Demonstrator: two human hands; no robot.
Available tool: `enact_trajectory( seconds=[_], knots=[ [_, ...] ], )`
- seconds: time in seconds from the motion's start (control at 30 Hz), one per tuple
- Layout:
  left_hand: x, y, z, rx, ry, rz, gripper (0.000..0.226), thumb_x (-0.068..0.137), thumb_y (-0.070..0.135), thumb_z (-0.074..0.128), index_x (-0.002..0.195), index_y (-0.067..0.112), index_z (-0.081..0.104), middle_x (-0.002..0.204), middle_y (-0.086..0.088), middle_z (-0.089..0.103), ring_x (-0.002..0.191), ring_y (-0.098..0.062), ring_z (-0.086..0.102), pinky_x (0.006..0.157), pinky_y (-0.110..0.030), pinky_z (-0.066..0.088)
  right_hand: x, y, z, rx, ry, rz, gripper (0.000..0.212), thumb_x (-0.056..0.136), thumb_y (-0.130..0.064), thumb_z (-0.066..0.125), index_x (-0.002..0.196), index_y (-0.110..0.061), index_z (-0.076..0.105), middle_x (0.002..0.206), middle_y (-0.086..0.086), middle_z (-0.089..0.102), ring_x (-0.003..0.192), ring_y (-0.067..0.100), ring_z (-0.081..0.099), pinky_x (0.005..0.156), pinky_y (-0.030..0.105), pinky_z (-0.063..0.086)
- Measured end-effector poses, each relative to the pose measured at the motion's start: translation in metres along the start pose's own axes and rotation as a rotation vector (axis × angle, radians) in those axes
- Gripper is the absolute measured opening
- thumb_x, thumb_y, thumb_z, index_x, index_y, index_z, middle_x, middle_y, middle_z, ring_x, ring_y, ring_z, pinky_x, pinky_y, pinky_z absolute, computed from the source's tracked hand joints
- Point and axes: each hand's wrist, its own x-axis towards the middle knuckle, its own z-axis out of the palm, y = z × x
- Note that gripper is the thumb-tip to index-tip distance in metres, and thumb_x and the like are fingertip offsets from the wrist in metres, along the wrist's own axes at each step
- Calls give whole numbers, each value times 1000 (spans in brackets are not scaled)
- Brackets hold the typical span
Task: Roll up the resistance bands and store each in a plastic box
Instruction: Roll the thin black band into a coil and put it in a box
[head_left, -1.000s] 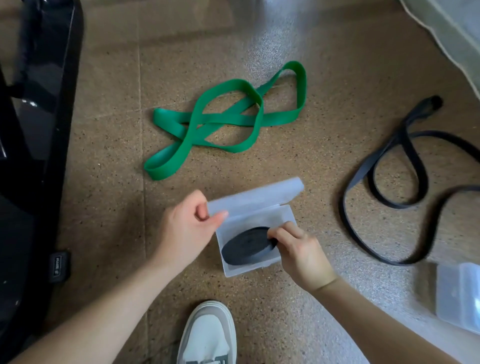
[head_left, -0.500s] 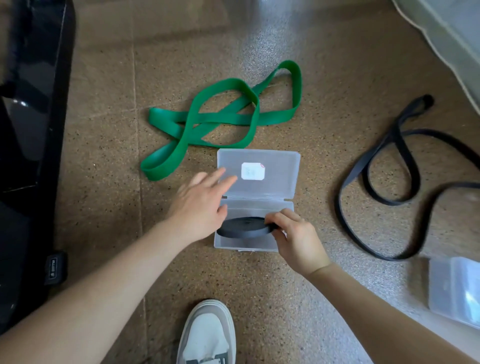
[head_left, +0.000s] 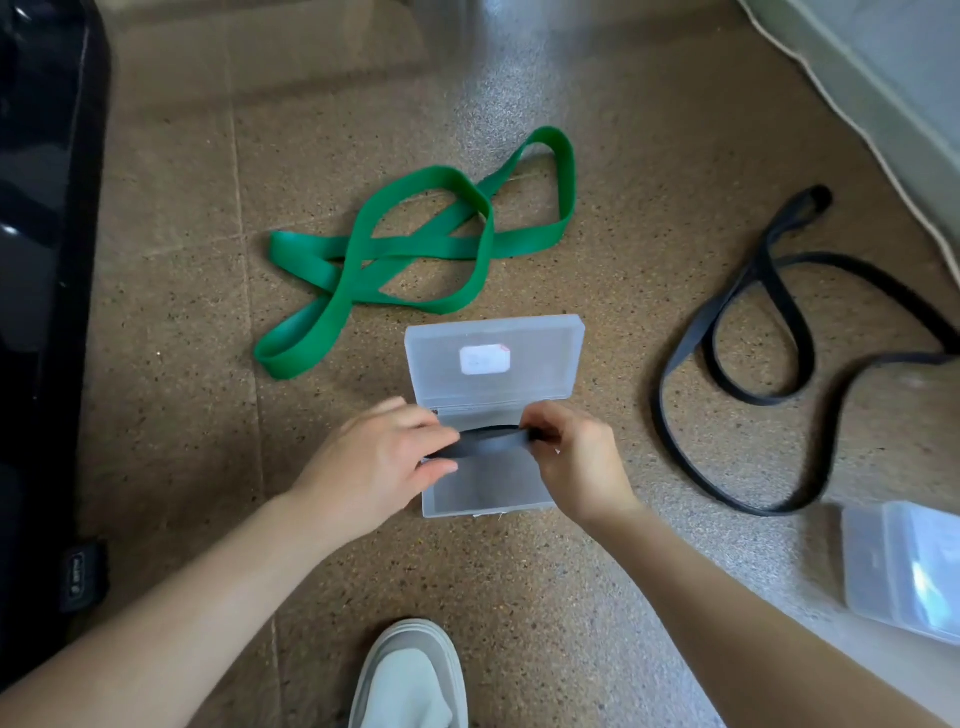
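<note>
Head view looks down on a speckled floor (head_left: 623, 130) where a green band (head_left: 415, 249) and a thinner loose black band (head_left: 698, 325) lie unrolled and well apart, with a shut spare box (head_left: 904, 566) at the right edge. Between them, the plastic box (head_left: 493, 493) sits with its lid laid flat open behind it. The step in hand seems to be seating the rolled black band (head_left: 483, 444) in the tray. To do it well, keep the coil squeezed from both ends so that it cannot spring loose, lay it flat and low against the bottom, and let go only once the walls (or the lid coming down) can hold it wound. Both forearms reach in from below. The left hand (head_left: 374, 462) and the right hand (head_left: 576, 457) are each clamped on one end of the roll, thumb and fingers pinching it, holding it on edge over the hinge side of the tray; whether it touches the bottom cannot be told.
</note>
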Motion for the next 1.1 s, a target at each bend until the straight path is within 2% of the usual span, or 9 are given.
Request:
enact_trajectory(
  seconds=[0.1,0.2,0.4,0.6,0.7,0.8,0.87,0.97,1.1],
  knots=[
    [5,1,12,88,-26,50,38,85,44,42,80,16,68,73,5,65,67,-20,61,56,-34,54,5,-9,0,-30,-41,147,27,81,4,56,92,-16,71,93,3,71,89,23,65,77,25,47],
    [3,9,18,176,-78,145,22,78,34,71,67,18,61,57,5,56,52,-19,57,42,-27,48,10,-18,-5,56,-101,330,32,86,2,49,105,-14,70,104,3,71,101,18,65,79,16,44],
    [3,25,27,273,-140,187,37,58,34,88,60,20,54,52,5,49,41,-17,52,35,-22,36,5,-27,-9,293,-183,506,39,87,0,49,121,-11,63,120,5,64,118,16,57,101,29,45],
    [1,27,28,302,-67,235,22,76,34,76,69,20,60,59,4,50,39,-17,51,34,-23,36,9,-24,-10,461,-168,583,13,84,-2,53,86,7,63,86,15,66,83,30,62,93,59,48],
    [-3,32,31,321,-1,289,22,90,35,54,77,20,65,63,4,51,43,-15,52,36,-24,38,10,-21,-9,405,-173,529,26,84,2,59,105,-6,70,107,6,69,103,20,64,98,40,52],
    [-4,35,33,257,-34,243,20,82,41,67,75,22,65,64,5,53,51,-14,55,37,-23,38,12,-23,-6,295,-196,454,41,86,2,58,125,-8,61,123,4,64,117,17,59,101,29,46],
    [-3,35,31,122,-64,109,25,72,46,77,80,24,68,69,7,57,62,-14,59,42,-25,41,14,-23,-4,207,-224,433,42,87,-2,58,128,-11,60,127,2,62,117,18,58,101,27,45],
    [-2,28,27,-109,-151,-160,36,80,55,65,107,32,69,98,11,62,96,-12,53,72,-32,48,17,-26,-3,129,-242,416,43,87,-2,56,129,-11,60,130,3,62,118,20,59,103,30,44],
    [-7,22,25,-84,-212,-299,63,76,74,45,118,31,64,113,9,56,111,-16,44,90,-38,48,17,-31,-2,93,-242,386,33,86,0,53,116,-6,68,118,6,69,109,25,63,97,31,48]
  ],
)
